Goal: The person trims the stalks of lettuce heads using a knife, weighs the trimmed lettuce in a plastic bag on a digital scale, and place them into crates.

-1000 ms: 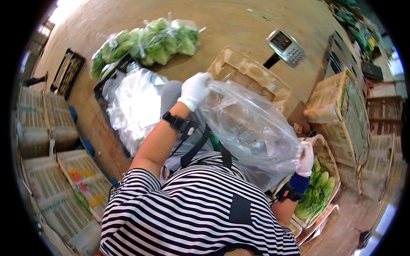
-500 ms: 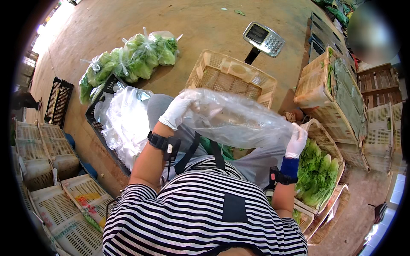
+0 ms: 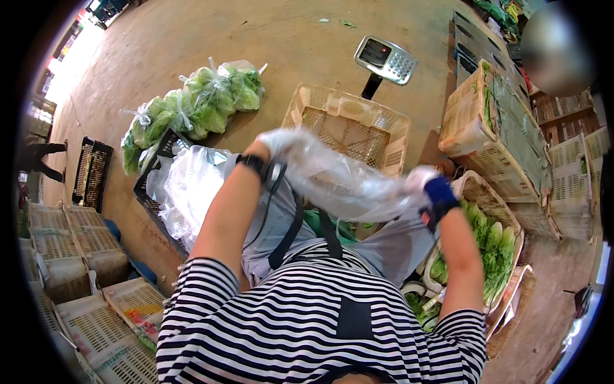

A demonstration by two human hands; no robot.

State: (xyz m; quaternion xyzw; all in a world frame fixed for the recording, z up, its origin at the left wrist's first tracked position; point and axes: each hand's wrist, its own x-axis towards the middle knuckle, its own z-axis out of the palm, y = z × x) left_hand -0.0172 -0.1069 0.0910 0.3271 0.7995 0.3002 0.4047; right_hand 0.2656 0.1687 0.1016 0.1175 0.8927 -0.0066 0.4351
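Note:
A clear plastic bag (image 3: 348, 182) is stretched between my two white-gloved hands, above my lap and in front of a beige plastic crate. My left hand (image 3: 284, 141) grips one end of it. At the other end, my right hand (image 3: 422, 179) is closed on the bag, its fingers blurred by motion. The near side of the beige crate (image 3: 348, 96) is covered by the bag. Left of my knee, a pile of clear bags (image 3: 198, 192) fills a black crate (image 3: 148, 198). To my right, a crate holds green lettuce (image 3: 489, 246).
Several tied bags of lettuce (image 3: 204, 96) lie on the floor ahead. A scale display (image 3: 385, 59) rises behind the beige crate. Stacked crates (image 3: 495, 147) stand at right, more crates (image 3: 102, 326) at left. Another person's dark-clad leg (image 3: 41, 157) shows at the far left.
Both hands have moved forward with the bag, the right one also inward to the left. The bag hangs more bunched between them. The view has shifted slightly.

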